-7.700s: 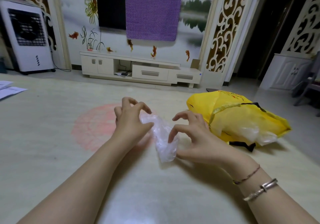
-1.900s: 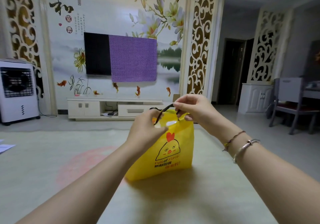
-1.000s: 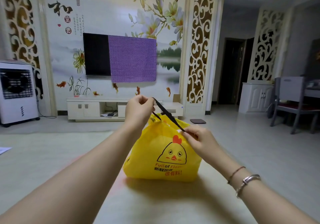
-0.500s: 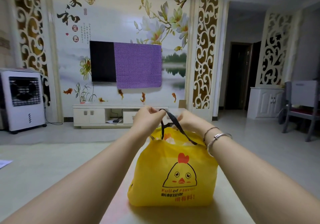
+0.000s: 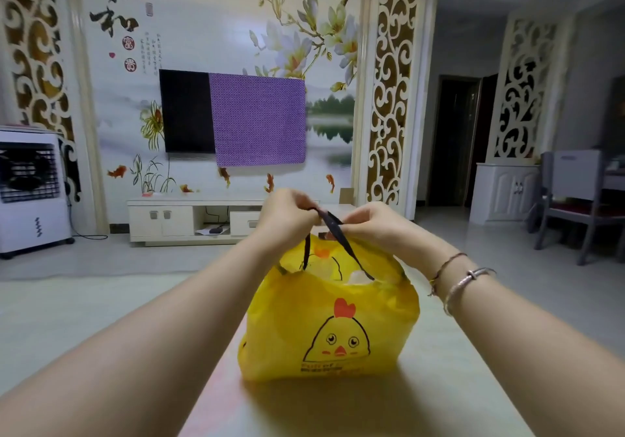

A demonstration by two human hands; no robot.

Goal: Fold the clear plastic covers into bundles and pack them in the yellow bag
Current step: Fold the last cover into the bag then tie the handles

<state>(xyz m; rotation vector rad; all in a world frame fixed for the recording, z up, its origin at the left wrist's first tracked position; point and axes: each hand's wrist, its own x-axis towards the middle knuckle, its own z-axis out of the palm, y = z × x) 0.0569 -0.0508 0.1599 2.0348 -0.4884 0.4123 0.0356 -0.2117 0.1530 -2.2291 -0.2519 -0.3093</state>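
Yellow bag (image 5: 304, 318) with red-combed chick print, black handles (image 5: 333, 230), purple dotted cloth (image 5: 258, 120), black television (image 5: 184, 111)

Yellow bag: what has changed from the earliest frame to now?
The yellow bag lay on its side; now it stands upright, chick print facing the camera. The left hand and right hand let go of the clear cover and now hold the black handles together. Clear plastic shows inside. The table is unchanged.
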